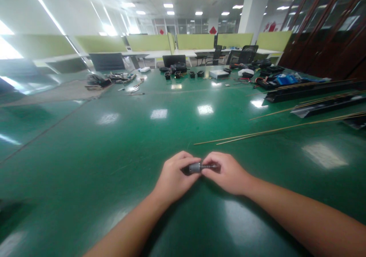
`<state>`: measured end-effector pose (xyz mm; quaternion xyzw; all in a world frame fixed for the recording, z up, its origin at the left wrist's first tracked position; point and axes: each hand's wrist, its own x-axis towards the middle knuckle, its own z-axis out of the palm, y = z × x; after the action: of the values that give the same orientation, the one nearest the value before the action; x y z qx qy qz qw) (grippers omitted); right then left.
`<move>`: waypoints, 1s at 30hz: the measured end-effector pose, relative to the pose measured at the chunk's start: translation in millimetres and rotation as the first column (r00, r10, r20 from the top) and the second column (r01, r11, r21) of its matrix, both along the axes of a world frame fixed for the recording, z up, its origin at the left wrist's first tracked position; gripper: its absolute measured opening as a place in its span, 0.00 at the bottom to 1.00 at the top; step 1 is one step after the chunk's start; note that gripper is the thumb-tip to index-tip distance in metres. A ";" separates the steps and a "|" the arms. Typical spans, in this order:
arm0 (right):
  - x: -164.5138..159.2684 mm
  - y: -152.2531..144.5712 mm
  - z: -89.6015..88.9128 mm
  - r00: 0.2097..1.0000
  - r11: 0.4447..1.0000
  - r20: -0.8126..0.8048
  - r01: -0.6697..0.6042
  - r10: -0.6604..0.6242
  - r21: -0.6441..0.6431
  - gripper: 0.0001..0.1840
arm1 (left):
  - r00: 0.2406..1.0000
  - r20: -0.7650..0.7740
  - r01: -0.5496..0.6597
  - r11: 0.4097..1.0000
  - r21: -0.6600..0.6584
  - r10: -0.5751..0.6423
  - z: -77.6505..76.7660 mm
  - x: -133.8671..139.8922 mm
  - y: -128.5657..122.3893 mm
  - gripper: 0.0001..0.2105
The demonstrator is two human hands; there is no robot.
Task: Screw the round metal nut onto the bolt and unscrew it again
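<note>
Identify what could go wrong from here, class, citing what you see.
The small grey cylindrical piece might slip from the left hand and roll across the glossy green tabletop. The thin dark ribbed shaft at the right hand might scratch skin. Long thin yellow rods beyond could get knocked.

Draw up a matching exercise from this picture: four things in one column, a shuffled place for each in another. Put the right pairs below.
Things
1. Small grey cylindrical part with a thin ridged shaft
2. Long, thin golden rods
3. Flat white rectangular box
4. Yellow-green upright partition panels

Places
A. Near the far edge of the glossy green table
B. Beyond the table, across the room
C. Held between the left hand and the right hand
D. Reaching in from the picture's right side

Pairs: 1-C, 2-D, 3-A, 4-B
</note>
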<state>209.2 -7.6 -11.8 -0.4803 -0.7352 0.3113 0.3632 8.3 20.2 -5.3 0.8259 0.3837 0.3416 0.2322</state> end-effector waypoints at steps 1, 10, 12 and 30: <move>0.0 0.0 0.0 1.000 1.000 0.001 0.001 -0.001 0.001 0.03 | 1.000 -0.001 -0.003 1.000 0.002 0.003 -0.2 -0.2 0.3 0.09; 1.7 1.9 -1.9 1.000 1.000 -0.001 -0.007 0.007 -0.001 0.03 | 1.000 0.006 -0.013 1.000 -0.004 0.013 -1.1 -0.6 0.4 0.09; 2.0 2.5 -1.8 1.000 1.000 -0.004 -0.012 0.012 0.002 0.03 | 1.000 0.008 -0.014 1.000 -0.003 0.014 -0.9 -0.7 0.1 0.09; 2.6 3.4 1.7 0.999 0.999 -0.011 0.036 -0.036 0.002 0.03 | 0.999 0.024 -0.023 1.000 -0.017 0.023 -1.2 -3.2 1.3 0.10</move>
<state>211.8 -4.3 -10.2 -0.4912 -0.7250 0.3064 0.3731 5.1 21.4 -6.6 0.8152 0.3934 0.3509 0.2399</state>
